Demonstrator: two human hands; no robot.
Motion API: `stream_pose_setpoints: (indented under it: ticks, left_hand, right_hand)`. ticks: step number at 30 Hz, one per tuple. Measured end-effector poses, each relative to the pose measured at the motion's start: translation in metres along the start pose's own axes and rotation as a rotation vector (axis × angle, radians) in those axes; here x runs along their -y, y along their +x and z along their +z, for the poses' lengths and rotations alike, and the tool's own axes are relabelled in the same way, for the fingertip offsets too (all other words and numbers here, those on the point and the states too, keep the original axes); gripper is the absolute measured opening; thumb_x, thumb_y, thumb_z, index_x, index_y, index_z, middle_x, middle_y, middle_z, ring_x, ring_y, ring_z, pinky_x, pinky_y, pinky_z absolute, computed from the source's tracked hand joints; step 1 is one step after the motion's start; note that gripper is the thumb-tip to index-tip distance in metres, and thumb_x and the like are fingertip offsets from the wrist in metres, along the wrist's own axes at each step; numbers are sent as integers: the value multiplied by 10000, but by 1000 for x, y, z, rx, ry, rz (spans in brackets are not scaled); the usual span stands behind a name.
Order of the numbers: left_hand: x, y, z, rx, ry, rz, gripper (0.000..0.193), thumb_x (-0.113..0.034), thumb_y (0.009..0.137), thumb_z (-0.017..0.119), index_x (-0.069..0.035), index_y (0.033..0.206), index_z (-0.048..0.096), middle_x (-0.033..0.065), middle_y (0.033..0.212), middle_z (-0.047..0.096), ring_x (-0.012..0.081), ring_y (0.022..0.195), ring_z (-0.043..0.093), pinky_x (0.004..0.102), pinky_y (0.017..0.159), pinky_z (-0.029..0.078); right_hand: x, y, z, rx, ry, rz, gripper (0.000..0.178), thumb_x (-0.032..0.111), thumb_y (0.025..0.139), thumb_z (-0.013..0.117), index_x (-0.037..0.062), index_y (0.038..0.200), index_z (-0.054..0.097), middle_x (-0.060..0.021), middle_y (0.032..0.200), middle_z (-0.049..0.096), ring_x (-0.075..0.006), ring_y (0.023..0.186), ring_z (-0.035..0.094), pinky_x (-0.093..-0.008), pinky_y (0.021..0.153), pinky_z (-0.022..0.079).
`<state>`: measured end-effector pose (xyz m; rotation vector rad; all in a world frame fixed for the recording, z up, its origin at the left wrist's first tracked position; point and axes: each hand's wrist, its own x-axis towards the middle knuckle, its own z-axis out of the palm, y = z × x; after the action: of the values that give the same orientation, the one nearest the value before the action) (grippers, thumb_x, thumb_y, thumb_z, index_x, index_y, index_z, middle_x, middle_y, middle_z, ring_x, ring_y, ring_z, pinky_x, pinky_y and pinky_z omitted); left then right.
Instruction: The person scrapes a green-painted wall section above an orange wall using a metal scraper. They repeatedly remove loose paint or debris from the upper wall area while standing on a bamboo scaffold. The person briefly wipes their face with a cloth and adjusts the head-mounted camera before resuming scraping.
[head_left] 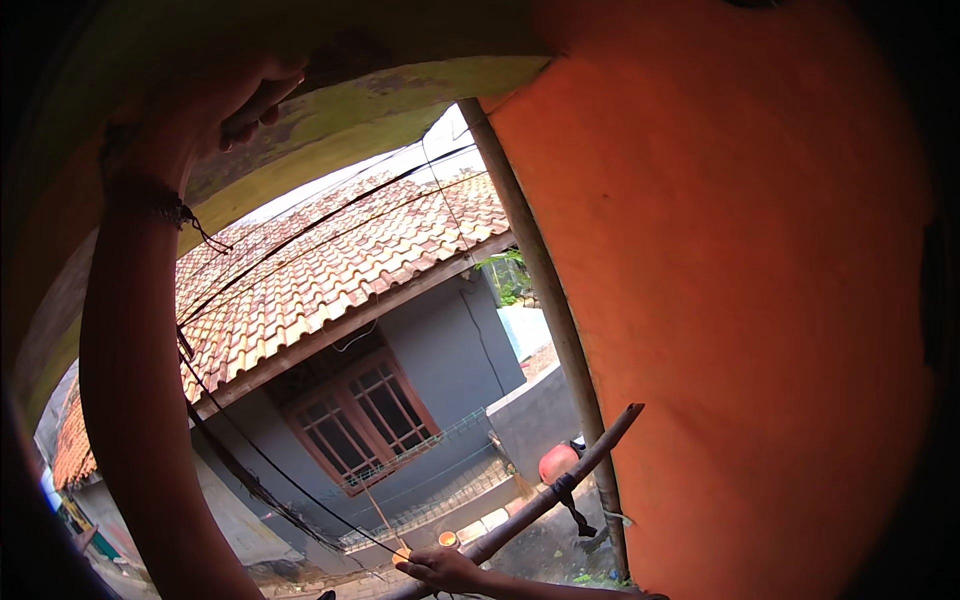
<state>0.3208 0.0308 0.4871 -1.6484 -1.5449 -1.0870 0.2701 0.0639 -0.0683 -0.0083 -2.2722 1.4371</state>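
My left arm is raised along the left side, with a dark cord bracelet round its wrist. Up in shadow, my left hand (235, 110) has its fingers curled against the yellow-green overhead beam (330, 130); whatever it grips is hidden. Low in the middle, my right hand (442, 569) is closed, its fingertips at the end of a thin black cable (300, 484) that slopes down from the left. Behind that hand a wooden pole (530, 513) slants up to the right, with a dark strip (572, 500) tied round it.
An orange wall (730, 300) fills the right side, edged by a tall wooden post (545, 275). Beyond stands a grey house with a tiled roof (330, 250) and a wooden window (365, 420). Several wires cross the opening. A red round object (558, 462) lies below.
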Motion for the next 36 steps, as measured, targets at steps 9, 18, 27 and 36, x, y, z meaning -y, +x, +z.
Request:
stream_pose_setpoints:
  ticks: [9, 18, 27, 36]
  left_hand:
    - [-48, -16, 28, -101, -20, -39, 250, -384, 766, 674, -136, 785, 652, -20, 563, 579, 61, 418, 491, 205, 362, 310]
    - [-1, 35, 26, 74, -107, -48, 241, -371, 796, 646, -131, 800, 630, -40, 649, 596, 66, 571, 561, 234, 464, 369]
    - [11, 58, 51, -181, 249, 556, 350, -410, 834, 606, -73, 913, 661, 57, 806, 664, 177, 709, 615, 317, 679, 487]
    - [12, 52, 76, -345, 440, 628, 297, -363, 845, 563, -80, 841, 653, 133, 774, 642, 314, 742, 626, 424, 673, 492]
  right_hand:
    - [37, -14, -3, -74, -42, 64, 507, 532, 885, 446, 108, 1091, 633, -161, 886, 665, -316, 813, 640, -410, 752, 489]
    - [32, -18, 2, -131, -55, 26, 438, 470, 899, 459, 89, 1000, 651, -159, 787, 650, -305, 740, 626, -415, 688, 477]
    - [30, -16, 6, -139, -57, 1, 442, 467, 895, 465, 71, 955, 653, -165, 812, 646, -304, 748, 619, -410, 683, 470]
    - [36, -11, 5, -77, -77, 102, 496, 505, 899, 428, 85, 1056, 641, -170, 946, 653, -323, 863, 620, -407, 768, 477]
